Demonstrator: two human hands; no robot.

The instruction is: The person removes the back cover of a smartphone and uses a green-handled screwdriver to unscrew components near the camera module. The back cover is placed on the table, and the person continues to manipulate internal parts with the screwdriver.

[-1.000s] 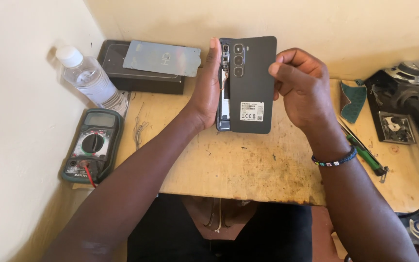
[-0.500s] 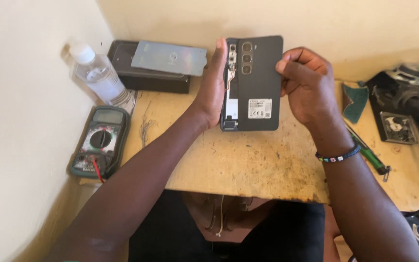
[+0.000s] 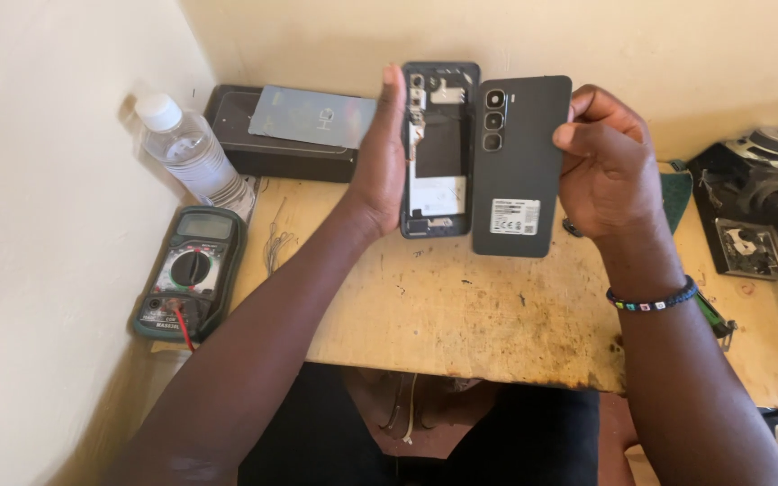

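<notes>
Gripped along its left edge by the left hand [image 3: 378, 175], an opened phone body [image 3: 437, 148] is held upright above the wooden table [image 3: 497, 315]. Just beside it, to the right, the detached dark back cover [image 3: 520, 166] is pinched by the right hand [image 3: 610, 171] — long axes parallel, edges barely apart. A multimeter [image 3: 189, 274] and a plastic bottle [image 3: 193, 155] are seen at far left.

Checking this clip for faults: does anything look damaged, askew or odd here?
The phone body in the left hand lies open, internals exposed; its dark back cover is off, in the right hand. The wooden tabletop is stained and scuffed.
</notes>
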